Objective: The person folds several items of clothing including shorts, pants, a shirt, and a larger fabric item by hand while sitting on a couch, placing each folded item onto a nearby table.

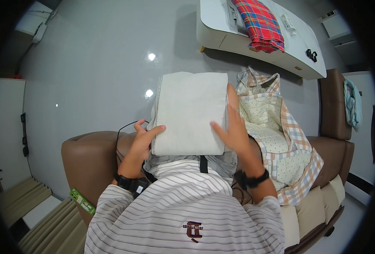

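A folded white cloth (190, 114) lies as a flat, near-square stack on my lap. My left hand (145, 137) is at its left edge, the thumb on top and the other fingers partly hidden beside or under the cloth. Along the right edge rests my right hand (233, 130), slightly blurred, its thumb over the top face and its fingers stretched along the side. Whether either hand grips the cloth cannot be told. To the right, a checked and dotted fabric item with straps (275, 136) is spread over the brown sofa (89, 158).
A white low table (222, 35) stands ahead, bearing a folded red plaid cloth (263, 25) and a small black object (311, 55). A green patterned case (82, 201) rests on the left armrest. Cushions (314, 206) line the sofa at right. A cable runs beside my left hand.
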{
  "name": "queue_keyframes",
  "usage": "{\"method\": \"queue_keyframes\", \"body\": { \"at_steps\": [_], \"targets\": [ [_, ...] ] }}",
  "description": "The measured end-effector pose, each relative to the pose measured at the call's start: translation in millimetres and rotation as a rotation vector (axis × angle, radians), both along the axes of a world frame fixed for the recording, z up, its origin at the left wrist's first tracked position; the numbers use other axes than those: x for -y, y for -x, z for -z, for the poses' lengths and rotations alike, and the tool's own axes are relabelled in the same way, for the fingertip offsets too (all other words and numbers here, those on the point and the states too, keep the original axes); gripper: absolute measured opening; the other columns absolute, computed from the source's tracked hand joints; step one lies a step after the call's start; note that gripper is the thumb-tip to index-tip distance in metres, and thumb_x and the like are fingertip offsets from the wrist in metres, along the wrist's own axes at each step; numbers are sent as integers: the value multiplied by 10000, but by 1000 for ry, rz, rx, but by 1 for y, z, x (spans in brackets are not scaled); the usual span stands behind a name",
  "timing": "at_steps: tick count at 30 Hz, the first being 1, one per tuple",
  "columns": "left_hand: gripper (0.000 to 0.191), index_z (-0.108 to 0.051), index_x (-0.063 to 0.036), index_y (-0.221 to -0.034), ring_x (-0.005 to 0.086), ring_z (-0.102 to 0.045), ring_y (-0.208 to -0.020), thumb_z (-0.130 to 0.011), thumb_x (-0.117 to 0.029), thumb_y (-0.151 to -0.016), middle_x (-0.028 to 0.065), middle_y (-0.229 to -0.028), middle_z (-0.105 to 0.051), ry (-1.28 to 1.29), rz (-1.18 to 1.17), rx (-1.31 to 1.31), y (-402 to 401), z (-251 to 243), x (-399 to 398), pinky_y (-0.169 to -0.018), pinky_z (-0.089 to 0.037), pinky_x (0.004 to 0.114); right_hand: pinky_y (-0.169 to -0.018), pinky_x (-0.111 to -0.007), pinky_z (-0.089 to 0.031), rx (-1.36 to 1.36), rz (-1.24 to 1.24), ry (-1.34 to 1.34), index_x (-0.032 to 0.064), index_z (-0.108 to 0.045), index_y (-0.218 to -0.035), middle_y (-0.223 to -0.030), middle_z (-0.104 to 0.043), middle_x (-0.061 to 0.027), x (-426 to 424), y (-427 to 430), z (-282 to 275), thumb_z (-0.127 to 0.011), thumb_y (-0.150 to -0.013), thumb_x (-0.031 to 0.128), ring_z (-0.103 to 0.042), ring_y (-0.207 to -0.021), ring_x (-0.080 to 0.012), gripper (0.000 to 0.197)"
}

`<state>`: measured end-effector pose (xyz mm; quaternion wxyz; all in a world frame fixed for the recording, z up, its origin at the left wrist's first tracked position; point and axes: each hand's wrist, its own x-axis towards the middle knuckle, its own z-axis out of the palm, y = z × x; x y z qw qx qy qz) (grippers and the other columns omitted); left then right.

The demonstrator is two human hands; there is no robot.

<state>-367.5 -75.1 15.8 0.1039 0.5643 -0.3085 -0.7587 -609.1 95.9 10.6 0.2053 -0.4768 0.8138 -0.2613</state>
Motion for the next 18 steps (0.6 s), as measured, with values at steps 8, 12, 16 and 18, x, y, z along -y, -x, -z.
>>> {"method": "queue_keyframes", "body": {
  "at_steps": [8, 12, 16, 18],
  "targets": [
    [616, -397, 62, -1374, 292, -593, -1141, -671, -98, -846, 227, -1244, -570, -316, 130, -236, 18, -19, 6, -936, -521, 411, -971, -392, -461, 646, 501, 92, -131, -352, -1380, -1343, -495, -250, -31, -23, -36, -774, -811, 238, -532, -1203, -330, 799],
    [574, -440, 52, -1350, 299, -615, -1101, -645, -78, -830, 192, -1226, -585, -334, 137, -390, 26, -23, 2, -916, -540, 412, -953, -334, -473, 1146, 453, -24, -102, -431, -1346, -1229, -607, -183, -28, -3, -39, -783, -812, 177, -582, -1142, -240, 698],
    [557, -459, 32, -1312, 298, -619, -1085, -660, -45, -798, 177, -1216, -580, -477, -42, -483, 9, -20, 3, -897, -550, 428, -986, -345, -458, 1365, 366, -180, -13, -374, -1426, -1335, -541, -161, -18, 14, -58, -749, -847, 159, -542, -1214, -246, 711],
    [540, -466, 34, -1297, 301, -620, -1083, -651, -33, -794, 176, -1214, -581, -338, -2, -447, -6, -1, -1, -894, -552, 431, -990, -379, -467, 1568, 398, -236, 70, -302, -1483, -1433, -446, -138, -15, 18, -66, -721, -869, 160, -491, -1275, -252, 749]
  ]
}}
